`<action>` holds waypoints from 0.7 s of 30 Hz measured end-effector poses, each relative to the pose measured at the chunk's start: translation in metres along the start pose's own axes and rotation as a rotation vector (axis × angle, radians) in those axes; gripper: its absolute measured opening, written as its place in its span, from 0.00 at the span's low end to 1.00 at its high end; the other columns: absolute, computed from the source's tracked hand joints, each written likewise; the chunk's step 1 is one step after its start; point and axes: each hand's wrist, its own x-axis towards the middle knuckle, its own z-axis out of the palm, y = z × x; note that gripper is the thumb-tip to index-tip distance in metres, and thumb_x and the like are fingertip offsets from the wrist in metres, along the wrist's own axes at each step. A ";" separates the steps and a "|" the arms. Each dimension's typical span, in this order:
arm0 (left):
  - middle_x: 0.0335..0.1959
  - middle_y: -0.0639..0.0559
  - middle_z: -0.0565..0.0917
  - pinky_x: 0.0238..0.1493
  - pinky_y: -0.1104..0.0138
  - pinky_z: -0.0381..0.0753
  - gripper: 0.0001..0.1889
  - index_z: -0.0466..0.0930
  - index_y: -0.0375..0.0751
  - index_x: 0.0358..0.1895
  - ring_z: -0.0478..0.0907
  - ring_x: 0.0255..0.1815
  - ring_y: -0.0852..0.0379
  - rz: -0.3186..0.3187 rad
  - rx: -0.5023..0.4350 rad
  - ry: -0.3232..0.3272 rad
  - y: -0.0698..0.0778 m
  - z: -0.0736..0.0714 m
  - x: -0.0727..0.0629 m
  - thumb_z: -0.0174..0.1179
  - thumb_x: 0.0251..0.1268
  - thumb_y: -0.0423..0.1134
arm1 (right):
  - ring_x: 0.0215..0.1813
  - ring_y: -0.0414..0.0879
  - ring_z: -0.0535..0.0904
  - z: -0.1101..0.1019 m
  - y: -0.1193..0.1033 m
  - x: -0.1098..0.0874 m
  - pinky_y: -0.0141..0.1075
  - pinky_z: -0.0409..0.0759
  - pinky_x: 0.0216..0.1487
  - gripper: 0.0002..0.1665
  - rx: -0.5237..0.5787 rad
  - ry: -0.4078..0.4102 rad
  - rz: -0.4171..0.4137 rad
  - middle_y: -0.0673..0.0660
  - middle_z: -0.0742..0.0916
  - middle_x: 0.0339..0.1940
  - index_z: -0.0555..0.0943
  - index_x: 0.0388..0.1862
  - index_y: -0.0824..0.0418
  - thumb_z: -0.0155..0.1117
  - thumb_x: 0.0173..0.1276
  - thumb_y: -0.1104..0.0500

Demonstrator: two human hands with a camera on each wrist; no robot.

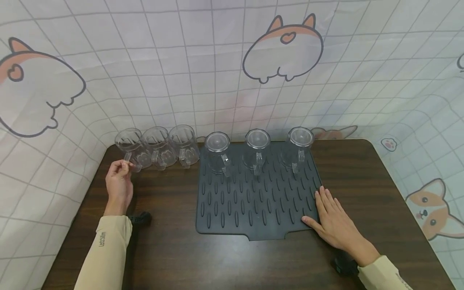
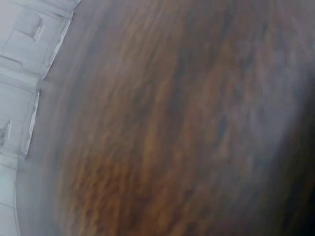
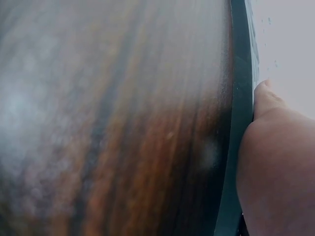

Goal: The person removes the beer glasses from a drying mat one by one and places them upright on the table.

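Observation:
My left hand (image 1: pixel 119 183) pinches the handle of the leftmost clear glass mug (image 1: pixel 132 147) with thumb and curled fingers. That mug stands rim up on the wooden table, beside a second mug (image 1: pixel 159 147) and a third mug (image 1: pixel 185 145). My right hand (image 1: pixel 335 221) lies flat with its fingers straight, over the right front corner of a dark ridged drying mat (image 1: pixel 232 221). Upside down along the mat's back edge stand a left mug (image 1: pixel 216 155), a middle mug (image 1: pixel 256 151) and a right mug (image 1: pixel 299 149). In the right wrist view the thumb (image 3: pixel 268 101) lies along the mat's edge (image 3: pixel 241 64).
A white tiled-pattern sheet (image 1: pixel 224 72) with cartoon dogs hangs right behind the mugs and along both sides. The brown tabletop (image 1: pixel 166 257) surrounds the mat. Dark wrist devices sit beneath the left wrist (image 1: pixel 117 205) and the right wrist (image 1: pixel 362 249).

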 end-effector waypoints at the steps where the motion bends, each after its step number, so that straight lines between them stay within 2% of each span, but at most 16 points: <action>1: 0.35 0.50 0.80 0.54 0.70 0.76 0.06 0.75 0.36 0.36 0.78 0.41 0.56 -0.012 0.016 -0.001 0.002 0.000 0.000 0.56 0.75 0.33 | 0.86 0.70 0.50 0.000 0.000 0.000 0.67 0.55 0.80 0.58 0.000 0.001 0.000 0.74 0.53 0.85 0.51 0.82 0.74 0.55 0.76 0.32; 6: 0.38 0.52 0.81 0.61 0.67 0.73 0.05 0.76 0.37 0.40 0.80 0.45 0.56 -0.072 0.108 0.019 0.009 0.001 -0.002 0.56 0.78 0.35 | 0.86 0.71 0.50 -0.001 0.000 -0.001 0.67 0.55 0.80 0.58 0.000 0.002 -0.002 0.74 0.54 0.85 0.51 0.82 0.74 0.55 0.76 0.32; 10: 0.41 0.53 0.81 0.62 0.66 0.71 0.03 0.77 0.38 0.45 0.80 0.48 0.56 -0.078 0.150 0.041 0.012 -0.001 -0.004 0.55 0.79 0.34 | 0.86 0.71 0.50 -0.001 0.000 -0.001 0.67 0.55 0.80 0.58 0.003 0.003 -0.002 0.74 0.54 0.85 0.52 0.82 0.74 0.55 0.76 0.32; 15: 0.39 0.51 0.83 0.51 0.71 0.78 0.04 0.77 0.34 0.46 0.81 0.45 0.56 -0.029 0.092 0.095 0.017 -0.001 -0.003 0.58 0.77 0.31 | 0.86 0.71 0.49 -0.001 0.000 -0.001 0.68 0.54 0.80 0.58 0.005 0.005 -0.004 0.74 0.53 0.85 0.52 0.82 0.74 0.55 0.76 0.32; 21: 0.36 0.51 0.84 0.51 0.71 0.77 0.02 0.78 0.35 0.44 0.81 0.43 0.56 0.022 0.065 0.124 0.030 0.005 -0.004 0.58 0.76 0.30 | 0.85 0.71 0.50 0.000 0.000 0.000 0.68 0.55 0.80 0.58 0.008 0.010 -0.012 0.74 0.53 0.85 0.52 0.82 0.74 0.55 0.76 0.32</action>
